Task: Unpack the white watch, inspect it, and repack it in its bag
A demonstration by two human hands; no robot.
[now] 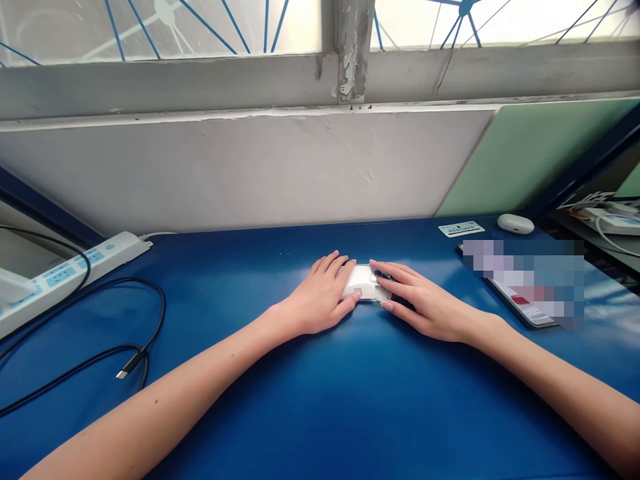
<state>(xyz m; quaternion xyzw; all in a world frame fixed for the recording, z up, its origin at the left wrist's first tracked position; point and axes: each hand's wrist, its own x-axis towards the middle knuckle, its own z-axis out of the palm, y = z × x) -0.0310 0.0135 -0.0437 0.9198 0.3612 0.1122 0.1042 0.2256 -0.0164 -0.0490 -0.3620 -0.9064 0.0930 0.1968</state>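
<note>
A small white box-shaped object (363, 283) lies on the blue table (320, 400) near its middle. My left hand (320, 298) rests at its left side, fingers curled around its edge and thumb at its front. My right hand (425, 301) lies at its right side, fingers stretched over its right end and touching it. Something dark shows under my right fingers, too small to name. Both forearms reach in from the bottom corners.
A white power strip (75, 267) lies at the left edge with a black USB cable (131, 363) looping beside it. A white oval case (515, 223), a small card (461, 229) and a blurred flat item (525, 287) sit at the right. A white wall stands behind.
</note>
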